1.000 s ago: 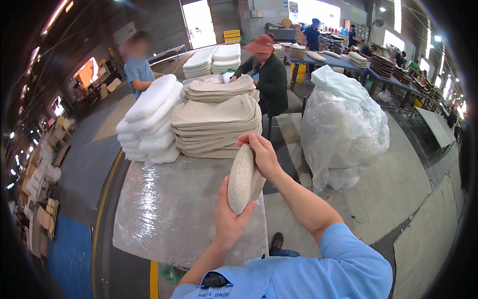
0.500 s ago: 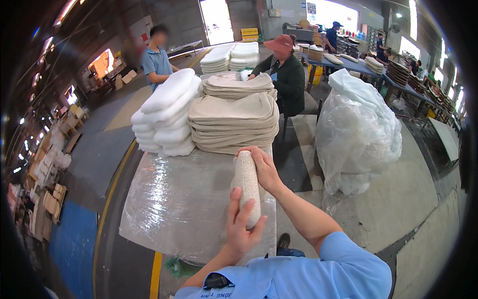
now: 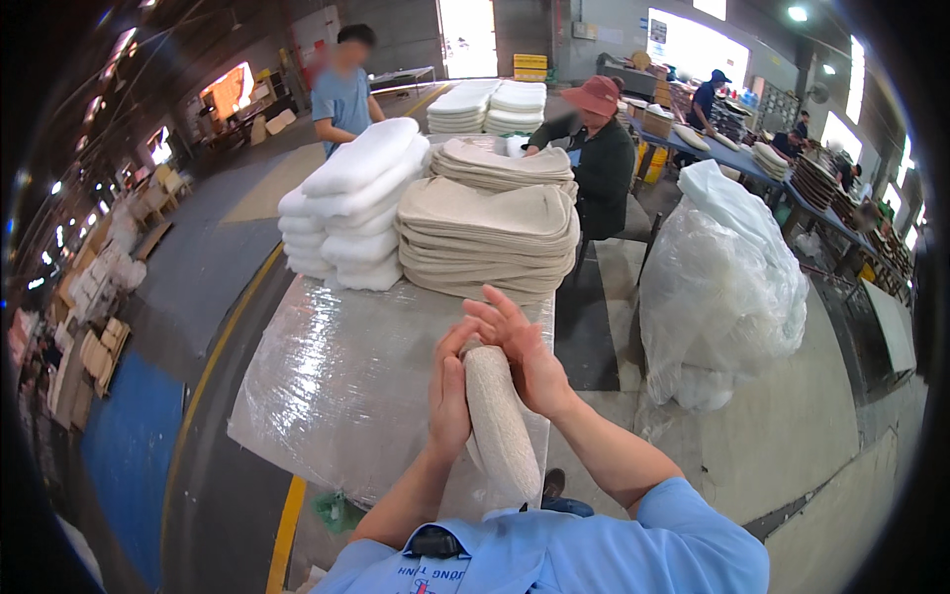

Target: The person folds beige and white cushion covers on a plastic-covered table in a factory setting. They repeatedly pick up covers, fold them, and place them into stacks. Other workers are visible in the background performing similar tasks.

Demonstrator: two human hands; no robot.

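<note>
A beige fabric cushion (image 3: 503, 426), padded and seen along its narrow edge, is held in front of my chest over the near part of the table. My left hand (image 3: 450, 396) grips its left side near the far end, with the fingers curled round that end. On the other side my right hand (image 3: 529, 361) lies with its palm against the cushion's far end, fingers stretched out and slightly apart. Just beyond my hands rises a stack of beige fabric covers (image 3: 485, 243). Left of that stand piled white foam or wadding pads (image 3: 361, 188).
Plastic film covers the table (image 3: 327, 366). A large clear bag (image 3: 722, 287) stands on the floor to the right. Across the table are a person in a blue shirt (image 3: 341, 94) and a person in a red cap (image 3: 602, 158). More white pads (image 3: 465, 107) lie behind.
My left hand has moved from the cushion's near end to its far left side. My right fingers have come off the tip and straightened. The cushion has come closer to my body.
</note>
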